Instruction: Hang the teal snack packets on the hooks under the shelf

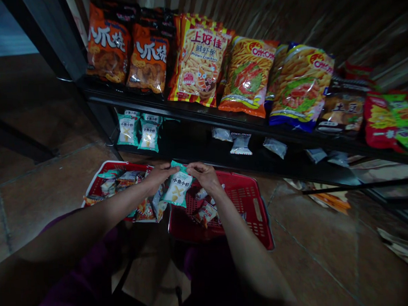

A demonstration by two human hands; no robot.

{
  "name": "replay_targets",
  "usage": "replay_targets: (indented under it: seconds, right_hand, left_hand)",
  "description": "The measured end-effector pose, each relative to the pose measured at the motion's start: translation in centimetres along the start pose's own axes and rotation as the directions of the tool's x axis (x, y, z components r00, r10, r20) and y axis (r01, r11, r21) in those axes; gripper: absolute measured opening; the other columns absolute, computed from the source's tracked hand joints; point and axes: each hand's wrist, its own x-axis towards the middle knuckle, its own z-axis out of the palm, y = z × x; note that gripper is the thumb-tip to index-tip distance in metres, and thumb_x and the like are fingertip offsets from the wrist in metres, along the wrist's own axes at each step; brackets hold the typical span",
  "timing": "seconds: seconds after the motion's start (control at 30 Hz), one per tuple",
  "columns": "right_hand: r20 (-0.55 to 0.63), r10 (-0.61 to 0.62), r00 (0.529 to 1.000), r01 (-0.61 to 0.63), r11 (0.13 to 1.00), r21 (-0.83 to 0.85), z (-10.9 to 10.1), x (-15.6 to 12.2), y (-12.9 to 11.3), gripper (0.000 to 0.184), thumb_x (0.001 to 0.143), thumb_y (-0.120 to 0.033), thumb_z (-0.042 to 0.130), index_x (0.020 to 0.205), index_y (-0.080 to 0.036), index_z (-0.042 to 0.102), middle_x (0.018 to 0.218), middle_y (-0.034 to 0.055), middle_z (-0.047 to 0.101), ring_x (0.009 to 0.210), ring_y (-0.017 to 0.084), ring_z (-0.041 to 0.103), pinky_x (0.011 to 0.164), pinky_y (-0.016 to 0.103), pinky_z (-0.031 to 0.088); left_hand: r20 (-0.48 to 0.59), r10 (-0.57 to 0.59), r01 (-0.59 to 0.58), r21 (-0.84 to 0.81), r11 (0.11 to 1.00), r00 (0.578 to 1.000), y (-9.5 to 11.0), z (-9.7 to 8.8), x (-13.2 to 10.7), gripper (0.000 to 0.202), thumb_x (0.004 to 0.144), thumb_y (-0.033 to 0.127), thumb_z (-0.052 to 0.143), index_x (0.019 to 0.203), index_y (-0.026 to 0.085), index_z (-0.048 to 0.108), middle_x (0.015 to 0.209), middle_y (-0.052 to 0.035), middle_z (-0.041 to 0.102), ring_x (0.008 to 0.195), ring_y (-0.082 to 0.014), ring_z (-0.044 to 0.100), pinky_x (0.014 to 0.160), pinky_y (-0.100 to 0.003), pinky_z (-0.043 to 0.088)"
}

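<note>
Between my two hands is a small teal-and-white snack bag (179,186), held upright by its upper corners. My left hand (158,176) pinches its left edge, and my right hand (205,174) pinches the right one. Beneath them stand two red shopping baskets. The left basket (105,165) is packed with small snack bags (144,209); the right basket (259,213) has several small packets (206,212) in it, partly covered by my right forearm. Matching teal bags (149,135) stand in rows on the lower shelf, just beyond my hands.
A black shelf rack (188,112) runs across the front. Its upper level carries large bags, among them prawn crackers (200,58) and orange bags (149,58). Silver packets (240,143) lie on the lower shelf (190,147). Flattened packaging (327,199) is on the tiled floor at right.
</note>
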Motion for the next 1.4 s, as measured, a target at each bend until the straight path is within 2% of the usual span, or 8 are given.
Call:
replay_targets:
  seconds: [0.27,0.43,0.57,0.67,0.73,0.93,1.23,1.4]
  right_hand:
    - [-0.051,0.057,0.997,-0.054,0.996,0.07,0.6,-0.2,0.0,0.018,0.059,-0.035,0.074,0.07,-0.021,0.07,0.07,-0.0024,0.066,0.068,0.013,0.056,0.068,0.026,0.044]
    - [-0.077,0.155,0.985,-0.139,0.973,0.184,0.5,-0.2,0.2,0.038,0.065,-0.043,0.072,0.098,-0.026,0.067,0.092,-0.0014,0.068,0.085,0.014,0.06,0.077,0.026,0.046]
    - [0.057,0.316,0.947,-0.318,0.901,0.295,0.4,-0.6,0.2,0.048,0.064,-0.043,0.074,0.108,-0.028,0.062,0.096,-0.0004,0.068,0.087,0.016,0.062,0.07,0.026,0.049]
    - [0.22,0.317,0.922,-0.373,0.88,0.295,0.5,-1.3,0.1,0.046,0.062,-0.037,0.078,0.104,-0.025,0.064,0.092,0.0014,0.069,0.08,0.017,0.064,0.066,0.027,0.051]
    - [0.263,0.303,0.916,-0.374,0.883,0.283,0.5,-1.6,0.1,0.043,0.062,-0.034,0.078,0.102,-0.023,0.065,0.089,0.0018,0.07,0.075,0.016,0.064,0.061,0.026,0.052]
    - [0.161,0.298,0.941,-0.336,0.884,0.326,0.8,-1.7,0.1,0.047,0.054,-0.03,0.082,0.098,-0.024,0.069,0.098,0.0008,0.07,0.078,0.015,0.065,0.065,0.025,0.053]
    - [0.078,0.302,0.95,-0.31,0.886,0.345,0.9,-1.2,0.7,0.045,0.049,-0.03,0.084,0.091,-0.024,0.071,0.09,-0.0015,0.072,0.076,0.015,0.064,0.075,0.03,0.051]
    - [0.052,0.285,0.957,-0.285,0.893,0.35,0.8,-1.1,1.5,0.045,0.049,-0.031,0.083,0.092,-0.023,0.071,0.091,-0.0008,0.072,0.078,0.016,0.065,0.076,0.031,0.05]
  left_hand:
    - [0.015,-0.047,0.048,-0.074,0.996,0.999,-0.4,-0.1,0.1,0.014,0.067,0.015,0.068,0.08,0.014,0.067,0.075,-0.0054,0.069,0.061,-0.0137,0.061,0.058,-0.025,0.045]
    - [-0.082,-0.006,-0.011,-0.196,0.98,0.997,-0.3,-0.5,0.6,0.016,0.065,0.02,0.072,0.076,0.012,0.066,0.074,-0.0059,0.068,0.062,-0.0139,0.06,0.062,-0.027,0.047]
    - [-0.166,0.003,-0.051,-0.283,0.958,0.986,0.4,-1.2,1.2,0.018,0.062,0.02,0.074,0.074,0.012,0.063,0.069,-0.0033,0.066,0.058,-0.0128,0.059,0.06,-0.027,0.047]
    - [-0.246,-0.004,-0.078,-0.324,0.943,0.969,1.1,-1.3,1.2,0.017,0.063,0.019,0.073,0.073,0.012,0.061,0.067,-0.0023,0.065,0.058,-0.0133,0.06,0.058,-0.026,0.047]
    - [-0.28,0.0,-0.101,-0.346,0.933,0.96,1.3,-1.1,1.1,0.013,0.066,0.017,0.071,0.072,0.013,0.06,0.067,-0.0023,0.066,0.06,-0.0133,0.06,0.059,-0.025,0.048]
    - [-0.27,0.016,-0.116,-0.359,0.926,0.963,1.4,-1.0,1.1,0.006,0.071,0.015,0.065,0.074,0.014,0.06,0.072,-0.0029,0.066,0.064,-0.0129,0.06,0.062,-0.026,0.048]
    - [-0.298,0.031,-0.157,-0.412,0.898,0.954,1.6,-1.0,1.4,0.01,0.069,0.016,0.068,0.073,0.014,0.059,0.071,-0.0024,0.065,0.065,-0.0126,0.06,0.064,-0.026,0.046]
    - [-0.201,0.065,-0.15,-0.443,0.884,0.978,1.6,-1.3,1.4,0.015,0.065,0.018,0.072,0.075,0.013,0.062,0.076,-0.0052,0.067,0.07,-0.0155,0.062,0.068,-0.028,0.046]
